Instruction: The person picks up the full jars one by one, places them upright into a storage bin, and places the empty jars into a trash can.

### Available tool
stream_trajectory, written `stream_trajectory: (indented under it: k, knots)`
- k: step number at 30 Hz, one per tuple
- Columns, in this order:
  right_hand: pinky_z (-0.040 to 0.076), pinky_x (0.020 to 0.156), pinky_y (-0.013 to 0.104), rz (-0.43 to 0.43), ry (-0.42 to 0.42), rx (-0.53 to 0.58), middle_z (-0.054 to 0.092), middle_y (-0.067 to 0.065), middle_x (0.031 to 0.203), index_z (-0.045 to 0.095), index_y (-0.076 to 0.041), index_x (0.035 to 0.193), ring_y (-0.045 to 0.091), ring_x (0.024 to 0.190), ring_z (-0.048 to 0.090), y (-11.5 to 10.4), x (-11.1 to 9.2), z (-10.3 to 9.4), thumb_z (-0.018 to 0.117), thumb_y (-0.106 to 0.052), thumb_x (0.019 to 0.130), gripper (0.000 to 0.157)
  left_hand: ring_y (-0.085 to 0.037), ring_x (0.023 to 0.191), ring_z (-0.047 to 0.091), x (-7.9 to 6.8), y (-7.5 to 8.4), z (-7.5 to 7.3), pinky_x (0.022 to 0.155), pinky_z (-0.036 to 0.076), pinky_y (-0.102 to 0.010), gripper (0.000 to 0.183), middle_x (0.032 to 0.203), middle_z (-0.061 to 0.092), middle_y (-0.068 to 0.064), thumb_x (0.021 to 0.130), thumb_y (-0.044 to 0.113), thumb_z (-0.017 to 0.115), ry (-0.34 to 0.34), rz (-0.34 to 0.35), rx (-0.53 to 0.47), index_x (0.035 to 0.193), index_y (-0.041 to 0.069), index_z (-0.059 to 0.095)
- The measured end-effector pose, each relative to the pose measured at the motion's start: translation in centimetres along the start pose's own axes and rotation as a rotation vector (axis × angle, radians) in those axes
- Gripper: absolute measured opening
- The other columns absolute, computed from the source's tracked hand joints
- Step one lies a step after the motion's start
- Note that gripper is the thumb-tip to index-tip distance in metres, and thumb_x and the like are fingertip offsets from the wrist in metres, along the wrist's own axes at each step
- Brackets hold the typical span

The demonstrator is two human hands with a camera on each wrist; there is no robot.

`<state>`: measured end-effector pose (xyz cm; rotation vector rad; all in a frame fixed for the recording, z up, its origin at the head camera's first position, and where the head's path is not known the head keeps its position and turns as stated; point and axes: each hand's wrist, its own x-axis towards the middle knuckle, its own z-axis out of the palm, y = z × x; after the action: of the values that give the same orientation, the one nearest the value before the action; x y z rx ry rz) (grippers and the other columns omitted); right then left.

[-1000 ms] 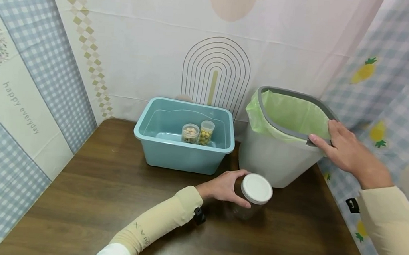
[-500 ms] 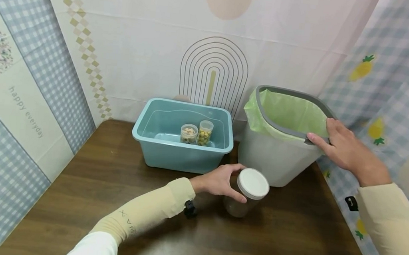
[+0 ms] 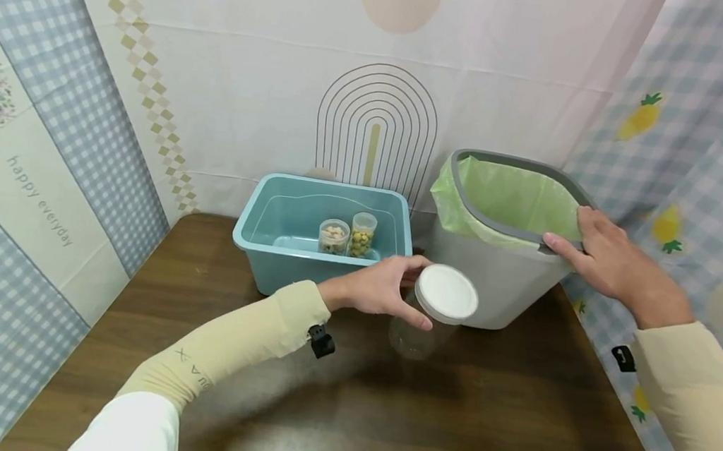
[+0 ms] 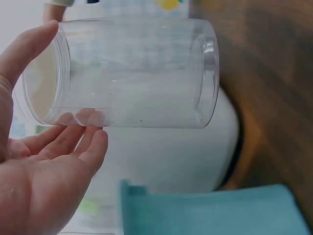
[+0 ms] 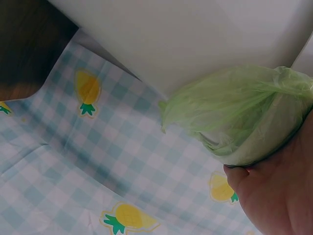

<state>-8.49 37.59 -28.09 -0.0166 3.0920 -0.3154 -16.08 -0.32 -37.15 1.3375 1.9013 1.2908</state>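
In the head view my left hand point(image 3: 382, 285) grips a clear jar point(image 3: 413, 336) just below its white screw lid point(image 3: 447, 292), thumb on the near side and fingers on the far side. The jar is tilted and held above the table. Seen from the left wrist, the see-through jar point(image 4: 132, 78) has nothing inside. On the right, my right hand point(image 3: 603, 262) holds the grey rim of a light grey trash bin point(image 3: 490, 292), its thumb lying along the top edge. A green bag point(image 3: 517, 195) lines the bin and folds over the rim.
A blue plastic tub point(image 3: 288, 269) stands left of the bin, against the back cloth. Inside it are a short container of pale pieces point(image 3: 333, 237) and a taller one of yellowish pieces point(image 3: 362, 238). Checked cloth point(image 3: 691, 166) hangs beyond the wooden table's point(image 3: 512, 421) right edge.
My left hand has lifted the jar off the table and moved it slightly left and away from me. The right hand stays on the bin's rim.
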Motion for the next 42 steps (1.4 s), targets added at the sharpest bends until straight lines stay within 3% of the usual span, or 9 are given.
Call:
stream_trajectory:
  k: [12, 21, 30, 37, 42]
  knots:
    - [0.009, 0.123, 0.078, 0.002, 0.026, -0.009, -0.009, 0.041, 0.169, -0.012, 0.008, 0.164, 0.062, 0.157, -0.003, 0.1, -0.3, -0.4, 0.034, -0.059, 0.111, 0.097, -0.017, 0.135, 0.062, 0.7, 6.2, -3.6, 0.119, 0.045, -0.023, 0.080, 0.140, 0.063, -0.009, 0.080, 0.014, 0.092, 0.108, 0.062, 0.035, 0.148, 0.002, 0.051]
    - [0.008, 0.123, 0.078, 0.001, 0.039, -0.016, -0.009, 0.041, 0.169, -0.012, 0.009, 0.163, 0.061, 0.157, -0.003, 0.7, -0.4, -0.6, 0.033, -0.058, 0.112, 0.096, -0.013, 0.126, 0.067, 2.1, 10.1, -5.4, 0.112, 0.053, -0.027, 0.076, 0.135, 0.068, -0.007, 0.081, 0.016, 0.092, 0.116, 0.097, 0.016, 0.146, 0.004, 0.053]
    - [0.011, 0.121, 0.079, -0.001, 0.043, -0.015, -0.007, 0.041, 0.169, -0.013, 0.008, 0.164, 0.063, 0.156, 0.000, 0.7, -0.7, -0.5, 0.034, -0.057, 0.112, 0.096, -0.011, 0.122, 0.068, 3.8, 13.0, -7.0, 0.109, 0.052, -0.020, 0.071, 0.132, 0.070, -0.007, 0.082, 0.018, 0.092, 0.177, 0.136, 0.085, 0.141, 0.002, 0.057]
    - [0.012, 0.121, 0.079, -0.013, 0.024, -0.011, -0.006, 0.039, 0.171, -0.012, 0.006, 0.165, 0.062, 0.157, 0.001, 0.1, 0.0, 0.6, 0.035, -0.061, 0.110, 0.098, -0.012, 0.122, 0.068, 4.1, 14.6, -7.8, 0.109, 0.054, -0.026, 0.076, 0.134, 0.071, -0.007, 0.080, 0.019, 0.093, 0.215, 0.128, 0.081, 0.145, 0.003, 0.055]
    - [0.012, 0.121, 0.079, -0.007, 0.041, -0.027, -0.006, 0.040, 0.170, -0.011, 0.007, 0.164, 0.062, 0.156, 0.001, 0.3, 0.1, 0.2, 0.034, -0.061, 0.110, 0.098, -0.013, 0.123, 0.068, 5.5, 16.1, -8.3, 0.106, 0.054, -0.019, 0.074, 0.137, 0.070, -0.010, 0.082, 0.015, 0.091, 0.225, 0.153, 0.049, 0.145, 0.000, 0.054]
